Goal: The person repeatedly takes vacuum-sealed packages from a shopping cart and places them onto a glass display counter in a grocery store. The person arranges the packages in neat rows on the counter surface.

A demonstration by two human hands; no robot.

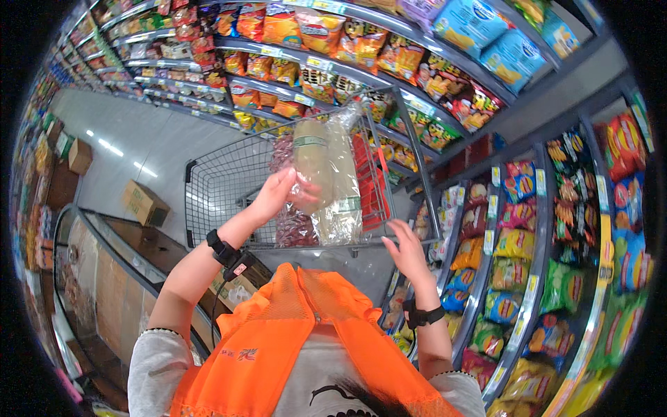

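A wire shopping cart stands in front of me. In it lie a long clear plastic package with pale contents, a pale cylindrical package with a green band, and dark red packaged goods at their left. My left hand is over the pale packages, blurred, with its fingers spread; whether it touches them I cannot tell. My right hand is beside the cart's near right corner, fingers apart, holding nothing. A red plastic part shows at the cart's right end.
Shelves of bagged snacks run along the far side, and shelves of chip bags curve down the right. A cardboard box sits on the grey floor to the left. A dark-framed display case stands at the lower left.
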